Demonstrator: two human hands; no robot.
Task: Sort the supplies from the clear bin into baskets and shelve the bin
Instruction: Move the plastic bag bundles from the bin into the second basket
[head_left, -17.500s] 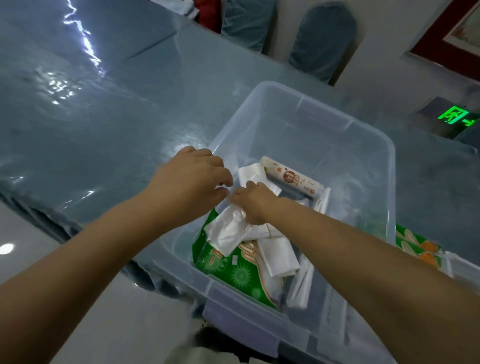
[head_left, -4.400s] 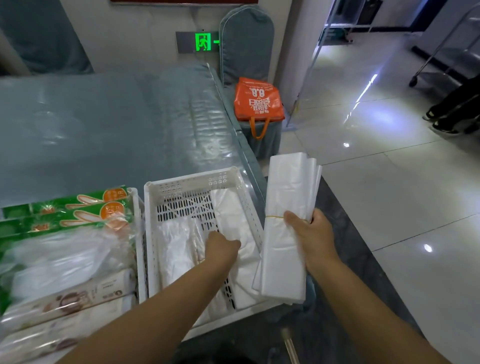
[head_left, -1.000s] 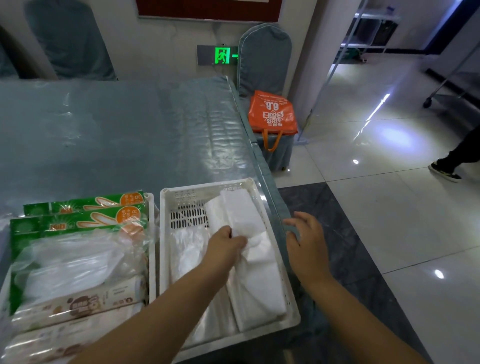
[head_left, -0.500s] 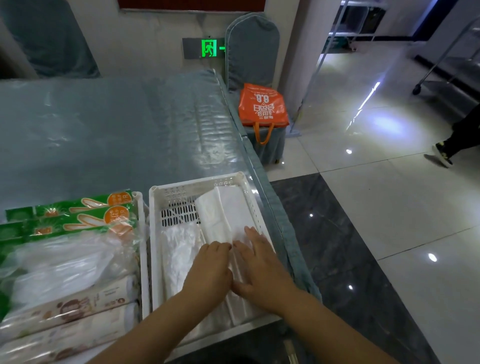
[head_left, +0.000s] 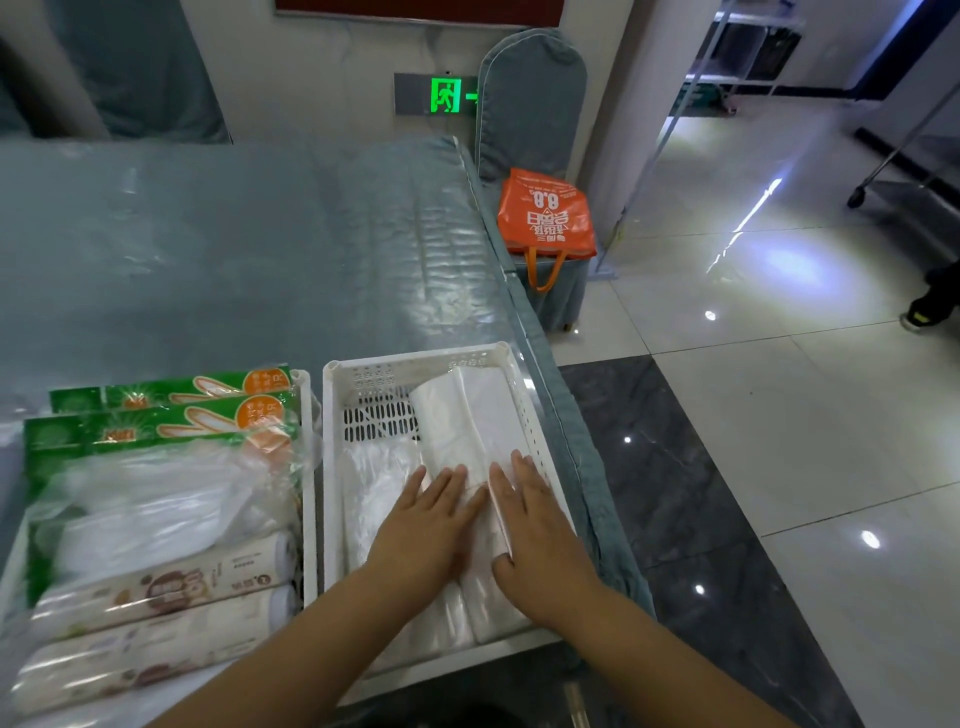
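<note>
White bags (head_left: 467, 431) — now under both flat hands

Dim, bluish indoor light; bright glare streaks and small spots shine on the glossy floor (head_left: 769, 260). The plastic-covered surface (head_left: 208, 249) gleams softly. Straight lines bow toward the edges, and the forearms blur slightly.

A white slotted plastic basket (head_left: 332, 467) sits at the surface's right edge, holding flat folded stacks of white plastic bags (head_left: 467, 415). Just beside it, toward the near left corner, a second white basket (head_left: 307, 467) holds green-labelled packs of clear plastic gloves (head_left: 156, 431) and two pale wrapped rolls (head_left: 156, 587) lying lengthwise.
</note>
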